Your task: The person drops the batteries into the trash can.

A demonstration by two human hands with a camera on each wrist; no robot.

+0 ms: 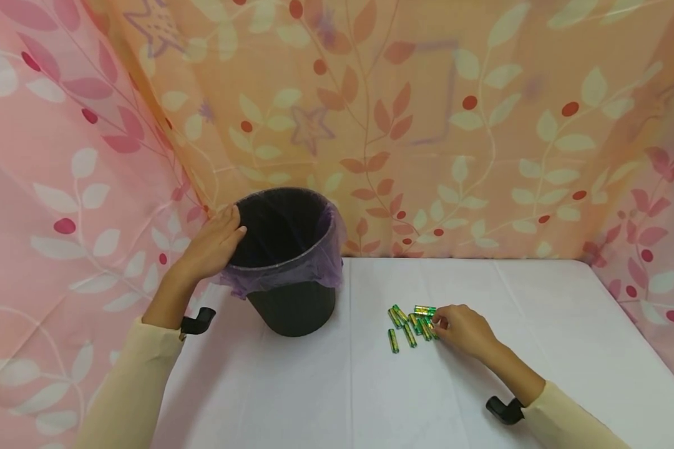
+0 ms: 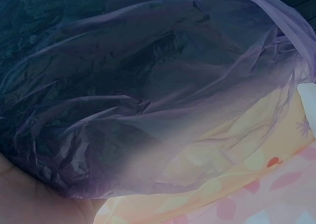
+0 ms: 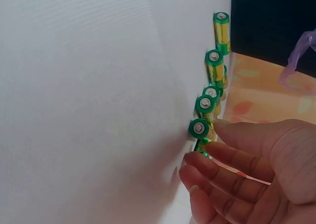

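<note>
A black bin [image 1: 292, 312] stands tilted on the table, lined with a purple plastic bag [image 1: 314, 271] folded over its rim. My left hand [image 1: 212, 246] rests on the bin's left rim with its fingers fairly straight; in the left wrist view, the thin bag [image 2: 148, 86] hides most of that hand. To the right of the bin lies a loose cluster of green-and-gold batteries [image 1: 409, 335]. At the cluster's right side, my right hand [image 1: 465, 329] pinches a battery [image 3: 199, 128] between thumb and forefinger, its other fingers curled.
A white cloth covers the table [image 1: 371, 399]. Behind it hangs an orange floral curtain [image 1: 427, 187], with pink floral cloth [image 1: 34, 249] along the left and more on the right. One battery [image 1: 393, 341] lies slightly apart, nearest the bin.
</note>
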